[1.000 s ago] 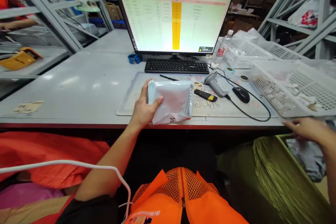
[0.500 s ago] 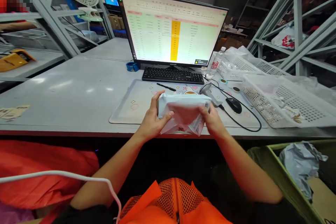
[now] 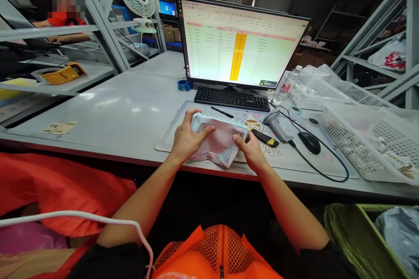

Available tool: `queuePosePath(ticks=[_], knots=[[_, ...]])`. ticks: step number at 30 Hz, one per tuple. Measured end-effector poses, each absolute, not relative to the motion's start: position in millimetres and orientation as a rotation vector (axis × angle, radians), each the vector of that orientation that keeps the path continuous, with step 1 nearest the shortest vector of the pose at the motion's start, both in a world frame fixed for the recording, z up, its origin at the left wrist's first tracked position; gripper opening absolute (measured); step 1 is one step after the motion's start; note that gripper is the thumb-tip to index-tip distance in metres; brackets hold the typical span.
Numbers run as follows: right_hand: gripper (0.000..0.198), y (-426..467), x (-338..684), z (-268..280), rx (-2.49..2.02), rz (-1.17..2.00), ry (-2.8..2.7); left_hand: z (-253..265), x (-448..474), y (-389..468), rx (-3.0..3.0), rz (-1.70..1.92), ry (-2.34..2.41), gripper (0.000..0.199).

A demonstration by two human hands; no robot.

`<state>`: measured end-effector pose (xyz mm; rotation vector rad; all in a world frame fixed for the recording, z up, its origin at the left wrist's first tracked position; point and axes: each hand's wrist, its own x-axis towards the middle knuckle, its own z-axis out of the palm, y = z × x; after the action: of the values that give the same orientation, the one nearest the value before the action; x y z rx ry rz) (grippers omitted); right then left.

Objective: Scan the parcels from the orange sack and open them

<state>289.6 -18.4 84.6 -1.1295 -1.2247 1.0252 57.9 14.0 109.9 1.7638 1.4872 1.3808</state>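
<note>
Between my two hands is a pale, clear-fronted plastic package (image 3: 219,137) with a light blue top edge and a barcode label near its right end. My left hand (image 3: 188,139) grips its left end, thumb across the front. At the right end, my right hand (image 3: 249,148) holds it with the thumb beside the barcode. The package is tilted, just above the table's front edge. Beyond my right hand, a black and yellow box cutter (image 3: 266,138) lies on the desk mat (image 3: 173,126), with a grey barcode scanner (image 3: 278,127) near it. A black pen (image 3: 222,112) lies behind the package.
A monitor (image 3: 209,43) and black keyboard (image 3: 232,98) stand behind the mat. A mouse (image 3: 309,142) and cable lie to the right, beside white plastic baskets (image 3: 347,144). Blue tape (image 3: 184,85) sits left of the keyboard. A green bin (image 3: 369,235) stands below right. Another person is at far left.
The view has turned left. The package has tilted, its right end now lower, with more of the barcode label showing. The box cutter has come into sight. Both hands keep their hold.
</note>
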Motion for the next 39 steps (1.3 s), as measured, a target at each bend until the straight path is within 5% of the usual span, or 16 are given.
queuePosePath(ticks=[6, 11, 16, 22, 28, 33, 36, 39], knots=[[0.108, -22.7, 297.3, 83.9, -1.154, 1.154, -1.23, 120.3, 68.0, 16.6, 1.73, 1.411, 1.603, 0.067], [0.071, -21.3, 285.6, 76.7, -1.043, 1.065, -1.258, 125.4, 72.0, 25.5, 1.845, 1.255, 1.62, 0.067], [0.081, -15.7, 318.1, 81.6, -1.145, 1.115, -1.52, 121.8, 62.4, 32.0, 1.822, 1.116, 1.682, 0.063], [0.064, 16.3, 429.7, 106.5, -2.013, 0.133, -1.577, 129.7, 56.4, 23.6, 1.86, 1.13, 1.872, 0.062], [0.063, 58.1, 441.3, 93.4, -2.547, 0.173, -1.511, 123.8, 70.6, 24.7, 1.951, 1.238, 1.835, 0.06], [0.035, 44.1, 438.3, 124.8, -2.453, 0.3, -1.529, 116.4, 63.6, 26.0, 1.928, 1.283, 1.84, 0.062], [0.029, 1.5, 442.9, 160.9, -2.056, 0.611, -1.738, 115.9, 56.3, 30.4, 1.899, 1.279, 1.853, 0.063], [0.025, -46.1, 434.2, 188.0, -1.653, 0.574, -1.979, 117.9, 57.3, 37.1, 1.9, 1.273, 1.827, 0.063]])
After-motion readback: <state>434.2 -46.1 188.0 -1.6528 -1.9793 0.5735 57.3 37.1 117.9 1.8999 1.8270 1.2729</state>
